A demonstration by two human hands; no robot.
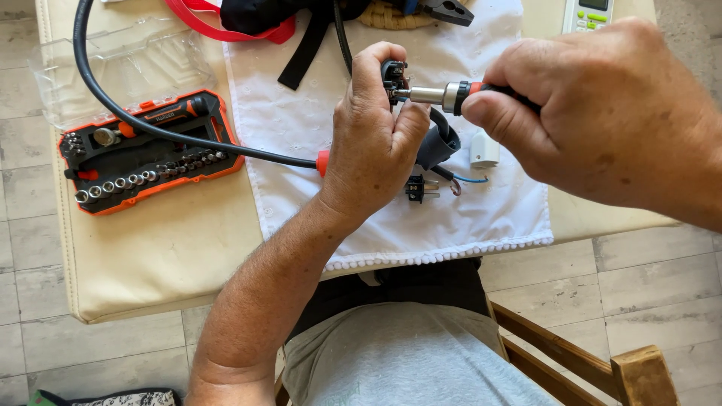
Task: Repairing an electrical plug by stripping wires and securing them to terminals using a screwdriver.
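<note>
White cloth [481, 195] over a table, centre frame: left hand [376, 143] pinches a black plug insert [392, 79]; right hand [602, 113], fist closed, drives a screwdriver [444, 95] into it.

Table clutter, seen from above.
Orange-and-black bit and socket case [147, 154] lies open at left on the cream table [150, 256], its clear lid [124, 68] folded back on the far side. White cloth [481, 210] covers the table's middle. Red strap [226, 26] and black strap [304, 53] at far edge; remote control [588, 13] far right. Wooden chair frame [594, 361] near right, over tiled floor [662, 278].
</note>
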